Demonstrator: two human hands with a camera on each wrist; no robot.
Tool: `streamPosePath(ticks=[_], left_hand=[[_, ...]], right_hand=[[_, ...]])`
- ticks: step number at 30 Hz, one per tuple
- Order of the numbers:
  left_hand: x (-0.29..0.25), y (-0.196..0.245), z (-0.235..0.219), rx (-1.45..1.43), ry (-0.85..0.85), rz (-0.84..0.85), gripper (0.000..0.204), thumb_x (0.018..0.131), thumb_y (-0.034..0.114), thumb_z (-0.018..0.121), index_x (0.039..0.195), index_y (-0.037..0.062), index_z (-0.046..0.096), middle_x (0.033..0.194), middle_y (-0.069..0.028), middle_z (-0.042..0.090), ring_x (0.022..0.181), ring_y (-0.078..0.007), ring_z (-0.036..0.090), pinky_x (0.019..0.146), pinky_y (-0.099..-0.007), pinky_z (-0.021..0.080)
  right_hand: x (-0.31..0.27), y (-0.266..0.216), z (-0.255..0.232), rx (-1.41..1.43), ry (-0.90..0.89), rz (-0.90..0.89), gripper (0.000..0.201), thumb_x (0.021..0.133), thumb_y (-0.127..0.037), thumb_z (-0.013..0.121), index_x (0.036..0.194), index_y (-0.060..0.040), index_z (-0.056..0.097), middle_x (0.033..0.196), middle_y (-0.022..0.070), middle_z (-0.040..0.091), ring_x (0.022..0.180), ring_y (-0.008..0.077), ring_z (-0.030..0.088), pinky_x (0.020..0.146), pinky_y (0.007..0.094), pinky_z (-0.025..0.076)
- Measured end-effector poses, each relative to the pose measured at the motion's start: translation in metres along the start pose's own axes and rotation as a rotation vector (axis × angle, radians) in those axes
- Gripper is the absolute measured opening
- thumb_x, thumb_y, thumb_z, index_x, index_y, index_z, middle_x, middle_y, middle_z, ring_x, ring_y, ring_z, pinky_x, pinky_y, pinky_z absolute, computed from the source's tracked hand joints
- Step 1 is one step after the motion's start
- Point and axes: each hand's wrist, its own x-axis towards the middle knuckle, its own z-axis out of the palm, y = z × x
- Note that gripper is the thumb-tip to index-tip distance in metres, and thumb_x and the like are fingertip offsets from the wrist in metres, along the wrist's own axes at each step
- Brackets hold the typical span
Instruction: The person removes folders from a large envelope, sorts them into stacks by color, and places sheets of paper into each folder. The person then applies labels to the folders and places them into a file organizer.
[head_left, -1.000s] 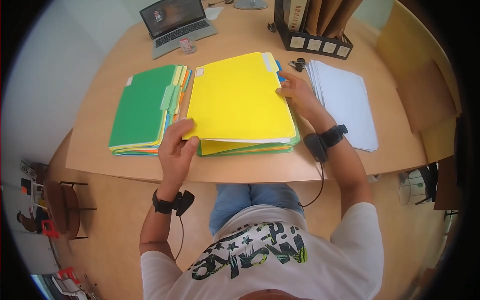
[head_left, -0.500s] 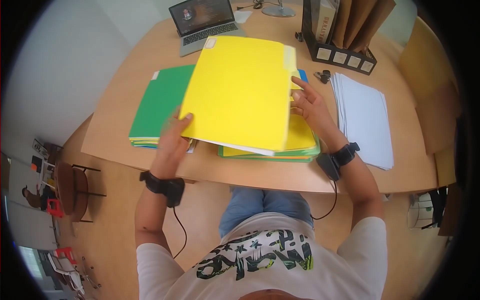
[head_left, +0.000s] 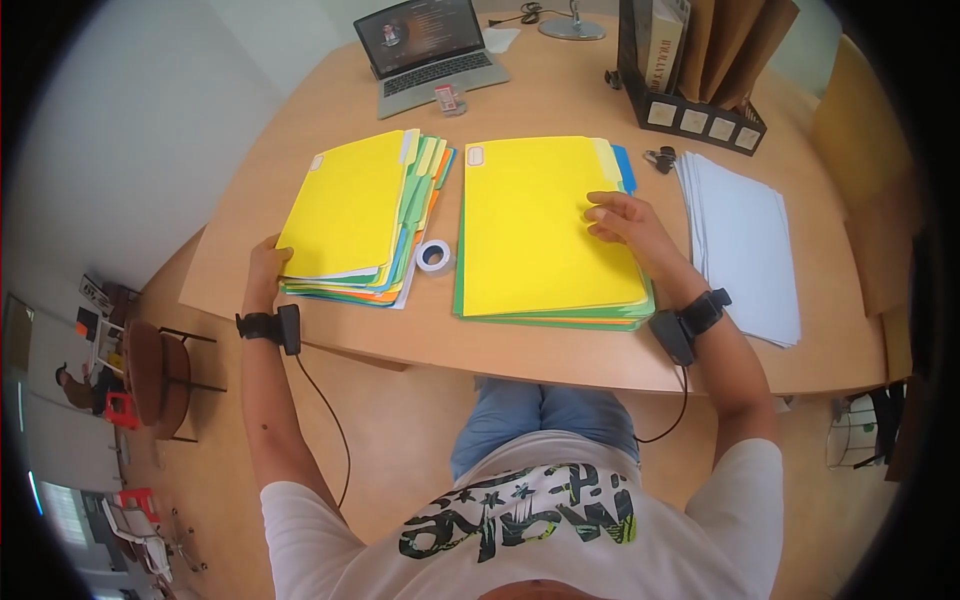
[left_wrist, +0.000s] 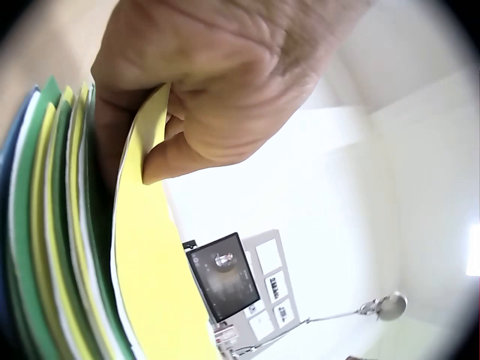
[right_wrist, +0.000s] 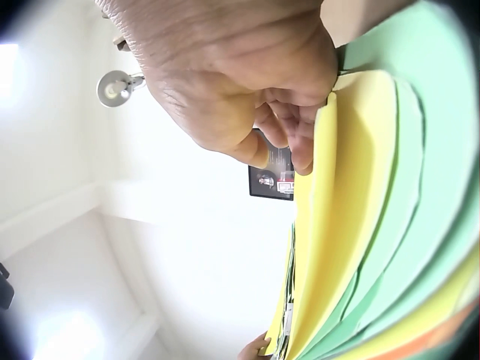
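My left hand pinches the near left corner of a yellow folder, which lies over the left stack of coloured folders. In the left wrist view, the thumb lies on this folder's yellow face, fingers behind it, and its edge stands apart from the folders below. Over the right edge of the other stack's yellow folder is my right hand, its fingers loosely bent and holding nothing. Green and orange edges show under that folder. A white roll of tape rests between the two stacks.
Right of the stacks lies a pile of white paper, with black binder clips behind it. A black file holder with a book and brown folders stands at the back right. A laptop and a small red-and-white item are farther back.
The left hand has carried the yellow folder from the right stack left onto the green-topped stack. The right hand has let go of it. Another yellow folder now tops the right stack.
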Motion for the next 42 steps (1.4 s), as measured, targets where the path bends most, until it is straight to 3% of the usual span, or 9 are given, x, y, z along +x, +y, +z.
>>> streamPosePath(ticks=[7, 10, 13, 17, 20, 26, 34, 36, 42], left_hand=[[0.003, -0.005, -0.004, 0.424, 0.044, 0.066, 0.041, 0.079, 0.005, 0.058, 0.118, -0.0059, 0.057, 0.100, -0.0176, 0.065, 0.083, -0.0251, 0.062, 0.073, -0.0314, 0.048], [-0.002, -0.011, 0.016, 1.206, 0.496, 0.369, 0.041, 0.080, 0.007, 0.062, 0.120, -0.0021, 0.056, 0.109, -0.0203, 0.061, 0.098, -0.0328, 0.059, 0.083, -0.0367, 0.047], [-0.047, 0.041, 0.076, 0.838, 0.369, 0.904, 0.044, 0.081, 0.011, 0.064, 0.123, 0.0023, 0.053, 0.121, -0.0210, 0.055, 0.110, -0.0380, 0.052, 0.090, -0.0415, 0.044], [-0.145, 0.103, 0.177, 0.546, -0.344, 1.000, 0.047, 0.082, 0.013, 0.066, 0.125, 0.0026, 0.051, 0.130, -0.0176, 0.051, 0.116, -0.0356, 0.050, 0.094, -0.0413, 0.043], [-0.173, 0.111, 0.225, 0.646, -0.478, 1.032, 0.050, 0.080, 0.021, 0.070, 0.122, 0.0016, 0.054, 0.127, -0.0160, 0.053, 0.113, -0.0335, 0.052, 0.092, -0.0404, 0.045], [-0.163, 0.108, 0.236, 0.664, -0.572, 0.918, 0.057, 0.072, 0.029, 0.076, 0.119, 0.0026, 0.057, 0.121, -0.0153, 0.056, 0.109, -0.0337, 0.053, 0.092, -0.0392, 0.045], [-0.159, 0.114, 0.228, 0.613, -0.619, 0.845, 0.048, 0.076, 0.028, 0.073, 0.115, 0.0039, 0.061, 0.120, -0.0152, 0.056, 0.110, -0.0332, 0.052, 0.093, -0.0381, 0.042], [-0.159, 0.115, 0.228, 0.618, -0.633, 0.888, 0.041, 0.080, 0.024, 0.068, 0.115, 0.0042, 0.061, 0.117, -0.0153, 0.058, 0.109, -0.0325, 0.052, 0.092, -0.0383, 0.043], [-0.173, 0.096, 0.242, 0.638, -0.405, 1.196, 0.013, 0.081, 0.000, 0.056, 0.093, 0.0026, 0.062, 0.097, -0.0100, 0.064, 0.084, -0.0285, 0.062, 0.066, -0.0360, 0.051]], right_hand=[[-0.002, -0.003, 0.004, -0.012, 0.021, 0.000, 0.043, 0.092, -0.023, 0.059, 0.127, 0.0020, 0.052, 0.111, 0.0111, 0.062, 0.101, 0.0164, 0.059, 0.091, 0.0271, 0.046], [-0.008, -0.011, 0.005, -0.028, 0.029, 0.000, 0.043, 0.092, -0.022, 0.059, 0.126, 0.0030, 0.052, 0.111, 0.0113, 0.062, 0.103, 0.0172, 0.059, 0.092, 0.0276, 0.046], [-0.002, 0.001, 0.003, 0.033, 0.018, -0.018, 0.044, 0.092, -0.022, 0.059, 0.126, 0.0042, 0.052, 0.113, 0.0120, 0.061, 0.107, 0.0182, 0.059, 0.093, 0.0280, 0.047], [0.006, 0.009, 0.002, 0.046, 0.017, -0.027, 0.041, 0.092, -0.019, 0.058, 0.124, 0.0060, 0.052, 0.110, 0.0124, 0.062, 0.096, 0.0171, 0.063, 0.086, 0.0261, 0.050], [0.002, 0.002, -0.002, -0.008, -0.018, -0.016, 0.041, 0.091, -0.020, 0.060, 0.123, 0.0049, 0.053, 0.110, 0.0116, 0.062, 0.096, 0.0173, 0.063, 0.087, 0.0263, 0.050], [-0.042, -0.047, -0.046, -0.352, -0.042, -0.339, 0.036, 0.090, -0.022, 0.063, 0.117, 0.0008, 0.058, 0.105, 0.0086, 0.065, 0.093, 0.0157, 0.062, 0.083, 0.0291, 0.049], [-0.144, -0.046, -0.117, -1.089, 0.117, -0.085, 0.056, 0.070, -0.027, 0.078, 0.120, -0.0069, 0.060, 0.115, 0.0144, 0.059, 0.106, 0.0309, 0.056, 0.092, 0.0373, 0.044], [-0.163, -0.034, -0.119, -1.145, 0.149, 0.034, 0.058, 0.067, -0.029, 0.080, 0.119, -0.0120, 0.061, 0.121, 0.0143, 0.056, 0.108, 0.0334, 0.054, 0.093, 0.0387, 0.044], [-0.185, -0.001, -0.108, -1.155, 0.294, -0.101, 0.044, 0.071, -0.023, 0.077, 0.112, -0.0126, 0.065, 0.123, 0.0139, 0.056, 0.111, 0.0322, 0.053, 0.093, 0.0382, 0.045]])
